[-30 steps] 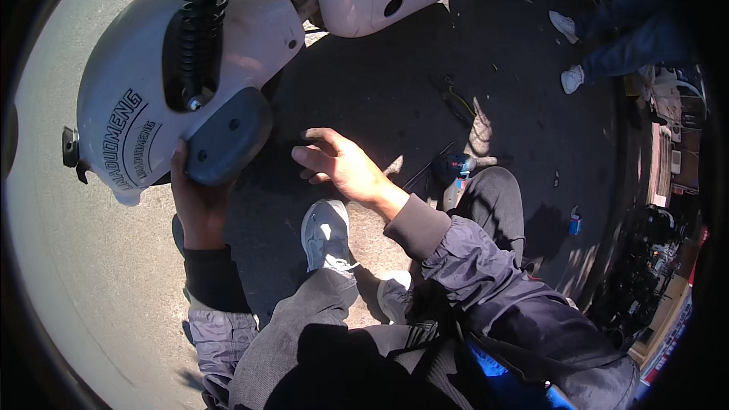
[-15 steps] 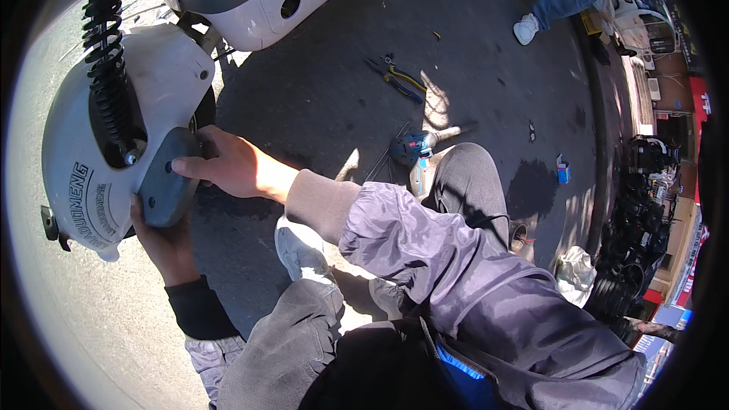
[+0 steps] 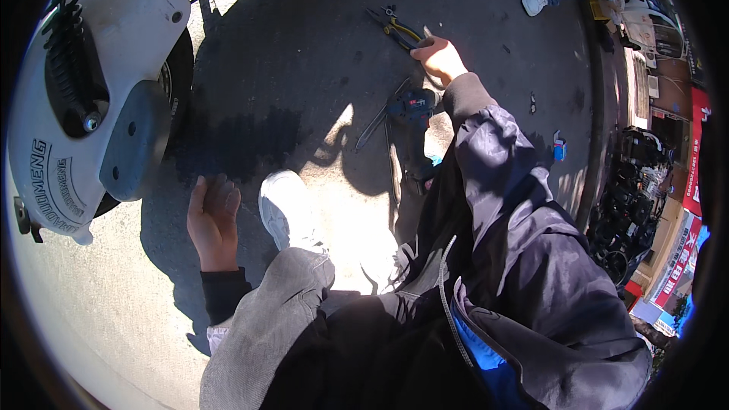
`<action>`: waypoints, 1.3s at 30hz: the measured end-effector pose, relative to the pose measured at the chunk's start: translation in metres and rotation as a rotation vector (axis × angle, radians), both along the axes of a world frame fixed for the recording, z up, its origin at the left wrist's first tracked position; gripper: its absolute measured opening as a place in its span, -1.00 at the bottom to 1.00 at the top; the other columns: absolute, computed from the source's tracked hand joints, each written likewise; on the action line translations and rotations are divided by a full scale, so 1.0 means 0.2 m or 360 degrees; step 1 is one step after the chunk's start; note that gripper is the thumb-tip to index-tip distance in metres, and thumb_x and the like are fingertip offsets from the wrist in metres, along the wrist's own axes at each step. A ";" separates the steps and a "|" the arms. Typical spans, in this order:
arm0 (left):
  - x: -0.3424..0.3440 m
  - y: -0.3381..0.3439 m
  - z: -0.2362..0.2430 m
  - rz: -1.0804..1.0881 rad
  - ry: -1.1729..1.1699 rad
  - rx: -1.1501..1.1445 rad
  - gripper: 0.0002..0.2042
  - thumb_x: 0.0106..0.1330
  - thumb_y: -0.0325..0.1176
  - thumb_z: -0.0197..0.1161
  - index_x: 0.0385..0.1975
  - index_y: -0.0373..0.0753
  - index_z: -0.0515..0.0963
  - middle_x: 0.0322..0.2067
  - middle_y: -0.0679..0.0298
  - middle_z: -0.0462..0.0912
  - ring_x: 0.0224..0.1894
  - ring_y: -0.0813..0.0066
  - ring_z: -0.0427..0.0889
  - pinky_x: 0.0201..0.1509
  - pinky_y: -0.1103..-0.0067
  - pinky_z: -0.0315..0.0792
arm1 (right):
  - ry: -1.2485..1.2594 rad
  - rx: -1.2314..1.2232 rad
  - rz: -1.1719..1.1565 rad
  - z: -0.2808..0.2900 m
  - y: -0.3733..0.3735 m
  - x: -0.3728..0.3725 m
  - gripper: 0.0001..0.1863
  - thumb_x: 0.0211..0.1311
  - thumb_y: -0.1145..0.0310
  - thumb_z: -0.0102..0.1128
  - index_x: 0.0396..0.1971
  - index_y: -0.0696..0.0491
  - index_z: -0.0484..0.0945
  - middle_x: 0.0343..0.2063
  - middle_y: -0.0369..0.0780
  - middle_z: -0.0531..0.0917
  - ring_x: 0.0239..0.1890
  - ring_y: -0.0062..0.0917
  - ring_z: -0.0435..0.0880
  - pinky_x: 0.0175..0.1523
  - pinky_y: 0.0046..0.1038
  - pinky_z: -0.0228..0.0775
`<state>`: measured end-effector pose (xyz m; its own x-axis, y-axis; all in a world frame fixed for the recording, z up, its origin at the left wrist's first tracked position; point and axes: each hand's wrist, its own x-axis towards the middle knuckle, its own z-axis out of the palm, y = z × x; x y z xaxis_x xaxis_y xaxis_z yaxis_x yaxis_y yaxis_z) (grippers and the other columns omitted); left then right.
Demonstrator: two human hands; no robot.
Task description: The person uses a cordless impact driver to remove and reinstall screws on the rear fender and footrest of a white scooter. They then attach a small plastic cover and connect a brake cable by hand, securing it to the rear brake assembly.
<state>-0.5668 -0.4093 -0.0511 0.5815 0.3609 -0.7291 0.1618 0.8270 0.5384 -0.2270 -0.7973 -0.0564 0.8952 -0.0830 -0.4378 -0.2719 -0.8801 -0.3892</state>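
My right hand [image 3: 440, 58] is stretched out over the dark ground, its fingers closed at the handle ends of yellow-and-blue pliers [image 3: 393, 28]. The pliers lie flat, jaws pointing away to the left. Nothing is in my left hand [image 3: 214, 220], which hovers low at the left with loosely curled fingers and thumb apart. Left of it, the white scooter's rear cover [image 3: 125, 19] carries a grey rounded plate [image 3: 135, 140] with two holes; no hand touches the plate. Beneath my right wrist lies a blue-and-black power tool [image 3: 414, 105], partly hidden by my sleeve.
A black coil-spring shock absorber [image 3: 68, 61] runs along the white cover. Near the power tool lies a thin long tool [image 3: 372, 127]. A small blue box [image 3: 560, 147] is on the ground to the right. Another person's shoe [image 3: 534, 1] shows at the top right.
Both hands have come off the grey plate. My right hand has swung right to the pliers, while my left has drawn back a little. The view has shifted, and the plate stays on the cover.
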 end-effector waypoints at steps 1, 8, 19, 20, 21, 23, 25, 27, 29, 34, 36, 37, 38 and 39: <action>0.01 0.00 0.00 -0.0010 0.0031 0.0044 -0.79 0.53 -0.25 0.14 -0.15 -0.24 0.65 -0.20 0.15 0.78 -0.13 0.31 0.78 0.01 0.40 0.65 | 0.0037 -0.0073 0.0045 -0.01 -0.03 0.01 -0.53 0.13 0.16 0.41 -0.07 0.20 0.72 -0.11 0.03 0.76 0.00 -0.20 0.74 0.15 -0.32 0.53; 0.02 0.04 -0.04 -0.0021 0.0243 0.0133 -0.86 0.50 -0.35 0.17 -0.13 -0.23 0.61 -0.20 0.16 0.76 -0.14 0.29 0.76 0.03 0.35 0.62 | 0.0306 -0.0298 0.0655 -0.16 0.07 -0.18 -0.36 0.09 0.14 0.43 0.06 0.33 0.58 -0.03 0.13 0.69 0.05 -0.07 0.69 0.15 -0.23 0.49; -0.93 -0.14 -0.02 0.0812 0.0683 0.0461 -0.82 0.46 -0.37 0.16 -0.06 -0.30 0.52 -0.21 0.19 0.63 -0.19 0.35 0.68 -0.06 0.42 0.58 | 0.0616 0.0172 0.1735 -0.07 0.92 -0.63 -0.49 0.13 0.28 0.37 0.06 0.23 0.60 -0.07 0.08 0.72 -0.01 -0.11 0.73 0.13 -0.28 0.56; -1.05 -0.24 0.00 0.0949 0.0726 0.0515 -0.81 0.45 -0.37 0.16 -0.06 -0.31 0.53 -0.25 0.22 0.61 -0.22 0.41 0.67 -0.08 0.47 0.58 | 0.0599 0.0124 0.1805 -0.05 0.98 -0.66 -0.49 0.13 0.29 0.38 0.06 0.23 0.60 -0.04 0.09 0.72 0.01 -0.11 0.73 0.13 -0.28 0.56; -1.17 -0.34 -0.02 0.1092 0.0729 0.0592 -0.82 0.44 -0.41 0.17 -0.06 -0.32 0.53 -0.26 0.23 0.60 -0.26 0.44 0.66 -0.13 0.47 0.59 | 0.0601 0.0120 0.1869 -0.04 1.03 -0.69 -0.49 0.14 0.29 0.38 0.08 0.22 0.59 -0.04 0.08 0.72 0.01 -0.12 0.73 0.13 -0.28 0.57; -1.39 -0.58 -0.04 0.1398 0.0722 0.0647 -0.82 0.38 -0.48 0.21 -0.07 -0.32 0.54 -0.26 0.26 0.60 -0.28 0.45 0.64 -0.17 0.48 0.57 | 0.0551 0.0012 0.2047 -0.04 1.12 -0.74 -0.48 0.13 0.27 0.40 0.08 0.20 0.60 -0.05 0.04 0.72 0.04 -0.15 0.71 0.15 -0.29 0.54; -1.55 -0.79 -0.10 0.1167 0.1240 0.1143 -0.81 0.34 -0.47 0.26 -0.09 -0.32 0.56 -0.24 0.29 0.60 -0.28 0.47 0.63 -0.23 0.51 0.58 | 0.0576 0.0042 0.2147 -0.05 1.20 -0.78 -0.49 0.11 0.27 0.40 0.06 0.19 0.62 -0.07 0.01 0.73 0.02 -0.22 0.71 0.14 -0.33 0.51; -1.63 -1.01 -0.15 0.1526 0.1215 0.0744 -0.85 0.30 -0.46 0.22 -0.17 -0.30 0.58 -0.22 0.30 0.60 -0.29 0.50 0.61 -0.26 0.53 0.59 | 0.0542 0.0011 0.2270 -0.06 1.25 -0.82 -0.50 0.11 0.29 0.39 0.04 0.20 0.63 -0.10 -0.01 0.74 -0.02 -0.26 0.72 0.11 -0.35 0.51; -1.66 -1.16 -0.20 0.1643 0.1243 0.0511 -0.86 0.27 -0.49 0.16 -0.22 -0.29 0.59 -0.26 0.31 0.60 -0.32 0.52 0.60 -0.28 0.56 0.57 | 0.0576 0.0111 0.2319 -0.08 1.29 -0.84 -0.52 0.11 0.31 0.39 0.03 0.23 0.62 -0.14 -0.02 0.75 -0.06 -0.30 0.73 0.09 -0.36 0.50; -1.62 -1.24 -0.26 0.1470 0.1349 0.0496 -0.85 0.33 -0.47 0.29 -0.15 -0.32 0.63 -0.35 0.27 0.67 -0.34 0.55 0.64 -0.26 0.58 0.53 | 0.0511 0.0129 0.2358 -0.09 1.32 -0.86 -0.53 0.15 0.28 0.36 0.01 0.24 0.62 -0.19 -0.01 0.74 -0.11 -0.32 0.72 0.08 -0.37 0.49; -1.59 -1.13 -0.29 0.1241 0.1464 0.1104 -0.84 0.31 -0.46 0.32 -0.16 -0.32 0.65 -0.34 0.21 0.68 -0.32 0.48 0.68 -0.20 0.55 0.55 | 0.0491 0.0167 0.2345 -0.08 1.32 -0.85 -0.54 0.17 0.28 0.36 0.01 0.23 0.62 -0.19 -0.01 0.74 -0.12 -0.32 0.71 0.08 -0.37 0.48; -1.58 -1.07 -0.30 0.1148 0.1440 0.1241 -0.84 0.29 -0.46 0.34 -0.17 -0.32 0.66 -0.32 0.18 0.69 -0.31 0.43 0.69 -0.19 0.52 0.56 | 0.0467 0.0171 0.2338 -0.08 1.31 -0.85 -0.54 0.17 0.28 0.36 0.02 0.23 0.62 -0.18 -0.02 0.74 -0.11 -0.33 0.71 0.08 -0.37 0.48; -1.57 -1.00 -0.32 0.1043 0.1439 0.1293 -0.83 0.27 -0.46 0.36 -0.17 -0.32 0.67 -0.29 0.14 0.69 -0.30 0.39 0.71 -0.17 0.50 0.56 | 0.0424 0.0176 0.2319 -0.07 1.30 -0.84 -0.54 0.18 0.27 0.36 0.02 0.23 0.62 -0.17 -0.02 0.74 -0.11 -0.33 0.71 0.09 -0.37 0.48; -1.55 -0.93 -0.33 0.0866 0.1535 0.1362 -0.77 0.23 -0.42 0.41 -0.14 -0.35 0.67 -0.26 0.10 0.68 -0.30 0.34 0.70 -0.17 0.48 0.56 | 0.0434 0.0177 0.2311 -0.07 1.29 -0.83 -0.54 0.19 0.28 0.36 0.02 0.23 0.61 -0.15 -0.03 0.74 -0.10 -0.33 0.71 0.09 -0.37 0.48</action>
